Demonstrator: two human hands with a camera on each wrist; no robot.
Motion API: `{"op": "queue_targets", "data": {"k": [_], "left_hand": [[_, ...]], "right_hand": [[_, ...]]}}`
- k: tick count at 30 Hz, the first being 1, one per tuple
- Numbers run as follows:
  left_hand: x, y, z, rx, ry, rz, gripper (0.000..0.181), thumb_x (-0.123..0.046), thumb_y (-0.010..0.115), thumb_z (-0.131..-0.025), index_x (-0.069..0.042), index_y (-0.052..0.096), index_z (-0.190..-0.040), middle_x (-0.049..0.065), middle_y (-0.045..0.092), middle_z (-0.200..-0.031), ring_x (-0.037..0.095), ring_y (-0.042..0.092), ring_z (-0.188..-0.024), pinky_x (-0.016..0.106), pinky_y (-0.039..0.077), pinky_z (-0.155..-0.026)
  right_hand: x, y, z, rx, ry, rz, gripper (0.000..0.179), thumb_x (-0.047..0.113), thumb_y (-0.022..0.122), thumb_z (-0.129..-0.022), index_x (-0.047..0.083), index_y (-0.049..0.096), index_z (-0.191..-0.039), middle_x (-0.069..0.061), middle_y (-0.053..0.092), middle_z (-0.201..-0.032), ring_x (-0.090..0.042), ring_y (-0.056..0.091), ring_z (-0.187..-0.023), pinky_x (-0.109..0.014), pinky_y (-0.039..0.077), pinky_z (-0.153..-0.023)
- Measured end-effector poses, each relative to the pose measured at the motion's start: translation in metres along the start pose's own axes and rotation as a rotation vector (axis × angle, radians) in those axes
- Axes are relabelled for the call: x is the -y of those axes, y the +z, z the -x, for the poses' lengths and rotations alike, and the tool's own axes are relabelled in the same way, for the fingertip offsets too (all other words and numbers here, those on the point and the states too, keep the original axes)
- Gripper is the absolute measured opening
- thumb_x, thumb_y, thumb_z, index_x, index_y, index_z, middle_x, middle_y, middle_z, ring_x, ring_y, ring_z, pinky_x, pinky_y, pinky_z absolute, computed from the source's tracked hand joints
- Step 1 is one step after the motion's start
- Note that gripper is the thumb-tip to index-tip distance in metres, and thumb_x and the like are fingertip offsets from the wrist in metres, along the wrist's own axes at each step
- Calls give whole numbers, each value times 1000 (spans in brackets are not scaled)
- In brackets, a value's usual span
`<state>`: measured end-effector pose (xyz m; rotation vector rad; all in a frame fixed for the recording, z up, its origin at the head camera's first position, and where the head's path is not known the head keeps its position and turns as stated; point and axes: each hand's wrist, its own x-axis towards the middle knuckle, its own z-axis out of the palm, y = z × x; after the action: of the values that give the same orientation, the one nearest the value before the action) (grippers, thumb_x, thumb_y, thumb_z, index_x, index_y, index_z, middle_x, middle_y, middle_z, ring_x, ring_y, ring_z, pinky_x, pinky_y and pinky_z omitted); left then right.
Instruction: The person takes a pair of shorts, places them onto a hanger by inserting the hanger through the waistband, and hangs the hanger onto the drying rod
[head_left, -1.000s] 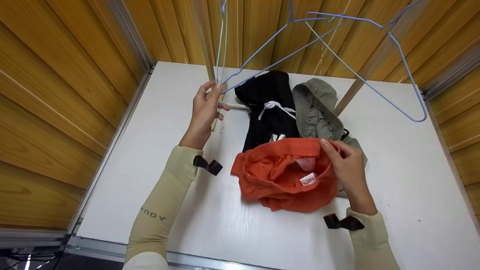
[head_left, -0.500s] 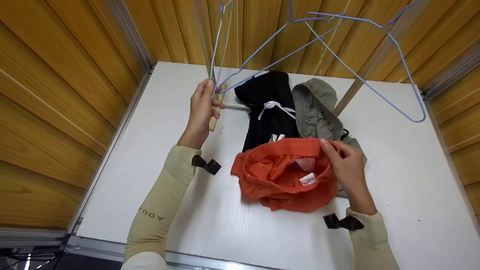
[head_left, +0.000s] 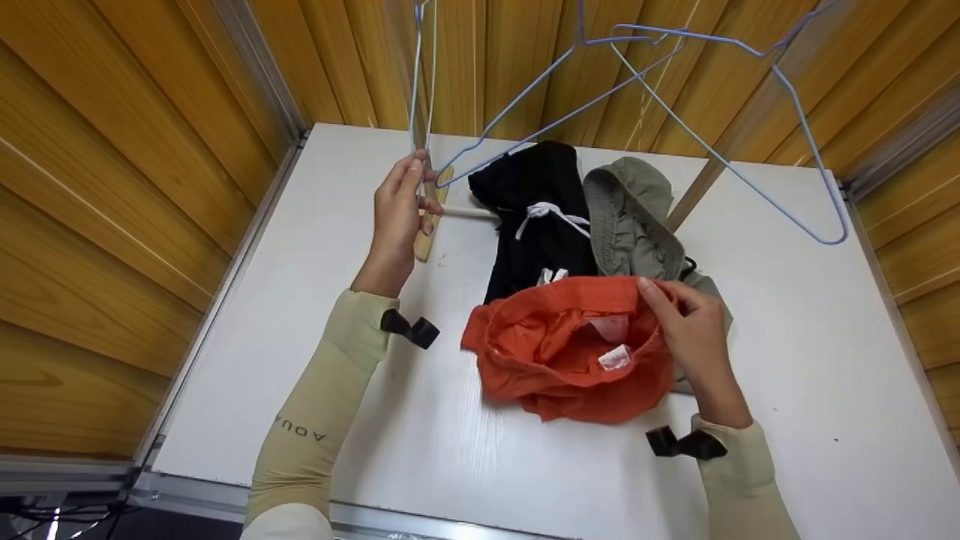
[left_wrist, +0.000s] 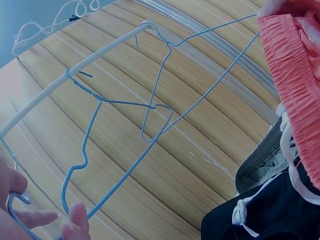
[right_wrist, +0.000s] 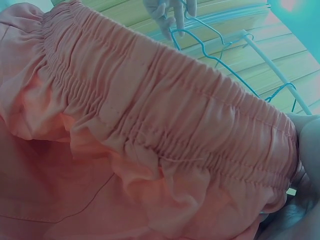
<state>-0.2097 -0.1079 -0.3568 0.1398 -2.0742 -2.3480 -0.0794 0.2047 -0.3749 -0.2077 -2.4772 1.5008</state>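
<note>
My left hand (head_left: 394,217) reaches to the left side of the rack and grips the lower end of a thin blue wire hanger (head_left: 413,94). In the left wrist view, that hanger's bent end shows between finger and thumb. Beside those fingers hangs the corner of a second blue hanger (left_wrist: 122,179). My right hand (head_left: 701,345) pinches the elastic waistband of orange shorts (head_left: 574,394), thumb inside the rim. Their waist opening faces up, with white labels (head_left: 616,358) visible inside. The gathered waistband (right_wrist: 200,120) fills much of the right wrist view.
Behind the shorts lie a black garment (head_left: 551,176) with a white drawstring and a grey-green garment (head_left: 637,206) on the white table (head_left: 255,360). A third hanger (head_left: 814,135) hangs at right from the rack's rail (left_wrist: 50,90). Wooden posts and slatted walls (head_left: 97,187) surround the table.
My left hand has shifted slightly left and up, taking the hanger's lower end away from the second hanger's corner. The right hand and the orange shorts stay put.
</note>
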Motion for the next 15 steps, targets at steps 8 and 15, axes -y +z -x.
{"op": "queue_targets", "data": {"k": [8, 15], "left_hand": [[-2, -7, 4, -6, 45, -51, 37, -31, 33, -106, -15, 57, -129, 6, 53, -119, 10, 51, -67, 17, 36, -46], [-5, -13, 5, -25, 46, -85, 37, -32, 31, -106, -14, 60, -123, 3, 54, -117, 9, 50, -66, 18, 35, -47]], "right_hand": [[-1, 1, 0, 5, -20, -22, 22, 14, 62, -93, -4, 70, -83, 6, 51, -58, -2, 45, -59, -15, 39, -51], [-2, 1, 0, -3, -37, -29, 22, 12, 62, -93, -5, 68, -80, 11, 43, -54, -2, 40, -54, -16, 33, -48]]}}
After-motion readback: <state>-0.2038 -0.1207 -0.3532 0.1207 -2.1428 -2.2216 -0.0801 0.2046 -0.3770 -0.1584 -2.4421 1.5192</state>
